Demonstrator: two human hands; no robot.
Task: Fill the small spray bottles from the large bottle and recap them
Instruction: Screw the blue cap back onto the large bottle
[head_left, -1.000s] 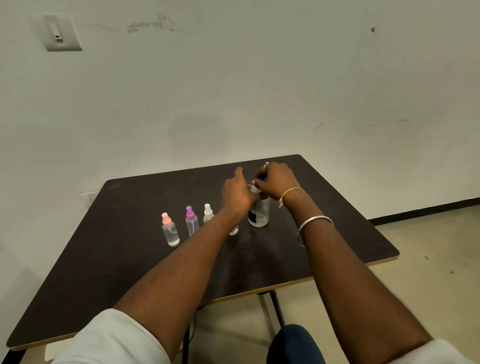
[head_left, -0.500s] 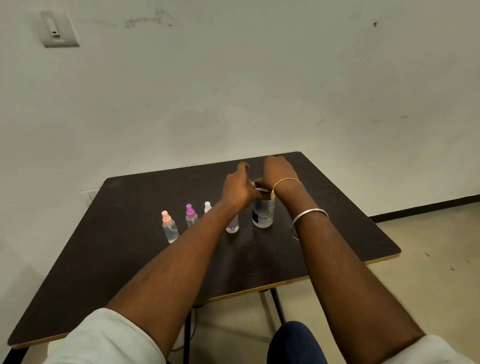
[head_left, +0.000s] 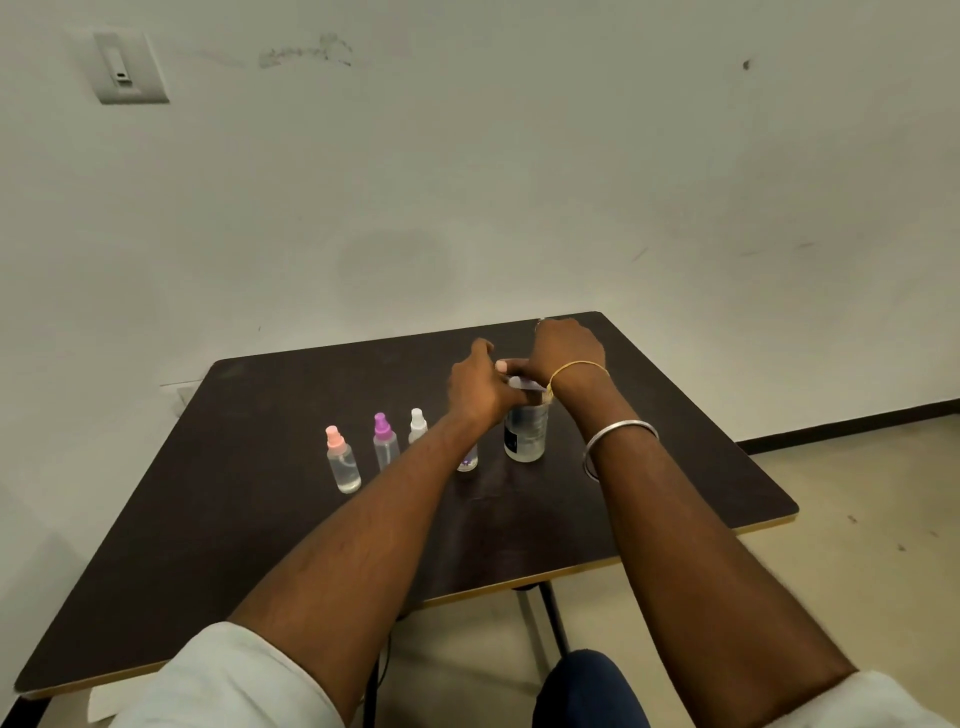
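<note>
Cap work at the top of the large bottle (head_left: 525, 436) looks like the step, though whether the cap is going on or coming off cannot be told. Left hand (head_left: 480, 387) has its fingers curled round the bottle's neck, bracing it. Bottle stands upright on the table (head_left: 260, 519), right of the small ones. Right hand (head_left: 566, 351) arches over the top from above with fingers curled down, seemingly pinching a pale cap (head_left: 525, 383); the fingertips themselves are hidden. To do it well: keep the left hand low and firm so the bottle does not spin or tip, turn with the right only, keep the cap square to the neck, and mind the small bottle just beside the base. Containers next. Pink-capped bottle (head_left: 343, 465) is upright and capped, clear liquid well up its body. Purple-capped bottle (head_left: 385, 444) is upright and capped, also clear liquid. White-capped bottle (head_left: 417, 423) is capped, its body mostly behind the left forearm (head_left: 395, 519), so the level is unreadable. Fourth small bottle (head_left: 467, 461) shows only its lower part, a purple bit near the base; top hidden, capped or not cannot tell. The large bottle holds clear liquid and has a dark label on its left face; its level is hard to read.
</note>
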